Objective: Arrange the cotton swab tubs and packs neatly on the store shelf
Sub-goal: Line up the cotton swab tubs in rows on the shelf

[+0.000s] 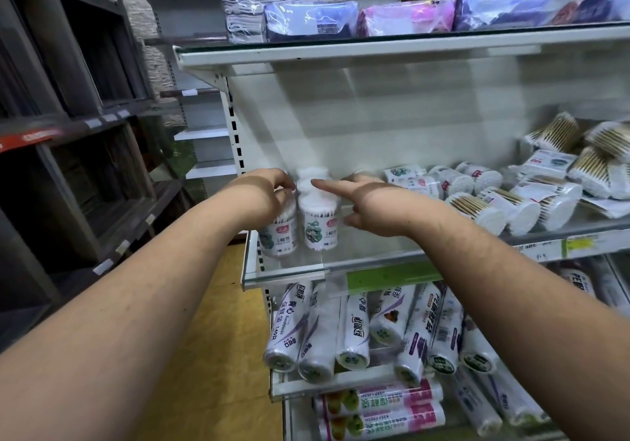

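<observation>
Here, left end of the glass shelf: two upright tubs side by side. Left hand curls around the left tub. Right hand released, fingers straight, beside the right tub. More tubs and packs lie jumbled further right.

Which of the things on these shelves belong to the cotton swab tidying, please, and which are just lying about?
Belong: upright swab tubs between left hand and right hand; toppled swab tubs; swab packs.

Lying about: plastic-wrap rolls on the shelf below; bagged cloths on the shelf above.
</observation>
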A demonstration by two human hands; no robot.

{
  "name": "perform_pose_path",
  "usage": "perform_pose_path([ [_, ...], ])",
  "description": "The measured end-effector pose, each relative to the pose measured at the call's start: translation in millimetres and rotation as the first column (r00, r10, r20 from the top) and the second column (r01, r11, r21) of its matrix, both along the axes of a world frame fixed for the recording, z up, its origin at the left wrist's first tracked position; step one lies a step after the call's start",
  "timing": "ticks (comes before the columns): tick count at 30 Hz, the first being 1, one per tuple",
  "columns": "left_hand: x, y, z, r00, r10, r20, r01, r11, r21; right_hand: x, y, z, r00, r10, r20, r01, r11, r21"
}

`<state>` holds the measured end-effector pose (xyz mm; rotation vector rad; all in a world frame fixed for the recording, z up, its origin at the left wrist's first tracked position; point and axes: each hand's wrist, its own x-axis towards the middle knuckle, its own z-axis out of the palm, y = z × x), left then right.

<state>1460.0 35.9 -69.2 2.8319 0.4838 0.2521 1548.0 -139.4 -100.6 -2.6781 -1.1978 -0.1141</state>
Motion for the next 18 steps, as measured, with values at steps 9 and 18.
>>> perform_pose_path([
  [9, 3.9, -12.6, 7.7, 0.992, -0.08, 0.098, 0.081, 0.997, 0.003, 24.9, -32.5, 26.7, 0.983, -0.18, 0.042, 0.181, 0.983, -0.025],
  [18, 34.3, -32.3, 9.6, 0.99, -0.125, 0.066, 0.125, 0.992, 0.009, 60.5, -28.4, 8.6, 0.953, -0.262, 0.153, 0.285, 0.947, -0.15],
])
